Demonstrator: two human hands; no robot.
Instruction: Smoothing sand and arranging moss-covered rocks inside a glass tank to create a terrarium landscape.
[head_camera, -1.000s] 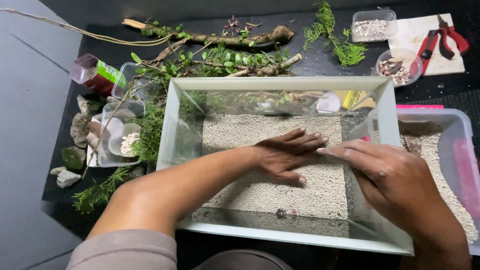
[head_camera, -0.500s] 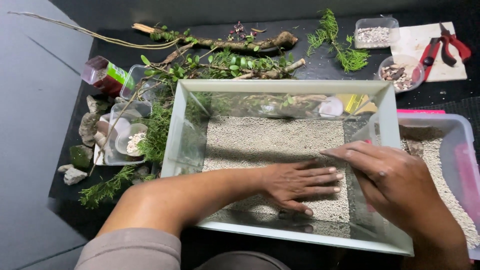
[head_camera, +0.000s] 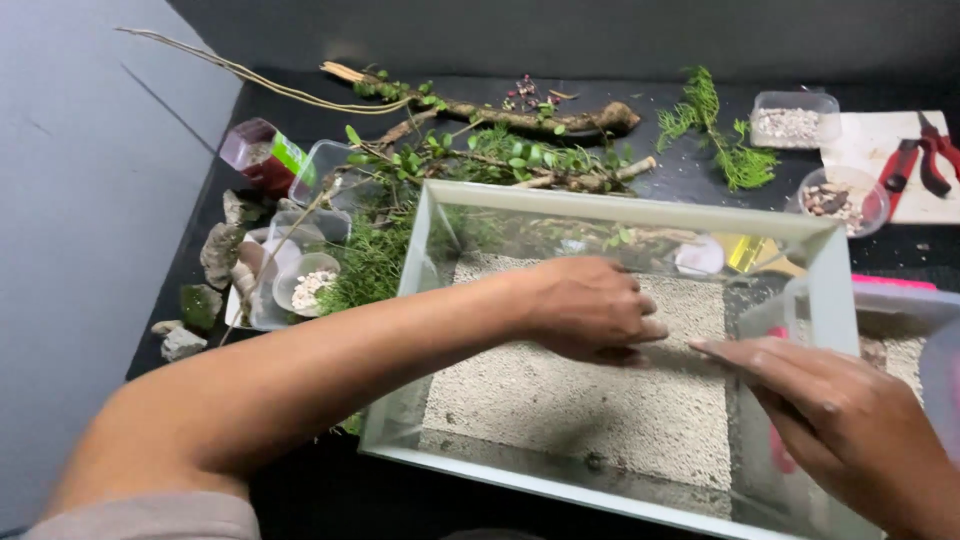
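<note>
From the head view, one rectangular clear-walled tank (head_camera: 620, 205) stands on the black table (head_camera: 690, 175), its floor covered by a flat bed of pale, grainy sand (head_camera: 590, 400). Two bare hands reach into it. The left hand (head_camera: 590, 308) lies palm down on the sand near the middle, fingers straight and together, grip released, holding nothing. The right hand (head_camera: 840, 420) comes in from the near right corner, fingers stretched flat toward the left hand's, fingertips just short of them, grip also released. Behind the tank lie two knobbly brown branches (head_camera: 540, 120) with small green leaves, and one feathery green sprig (head_camera: 725, 150). At the far right stand two small clear tubs of gravel, one square (head_camera: 795, 118) and one round (head_camera: 840, 198), beside one pair of red-handled cutters (head_camera: 920, 160) on a pale board. To the left sit a few rough grey stones (head_camera: 215, 250), a small dish of white pebbles (head_camera: 305, 283) and a clump of moss (head_camera: 370, 265).
</note>
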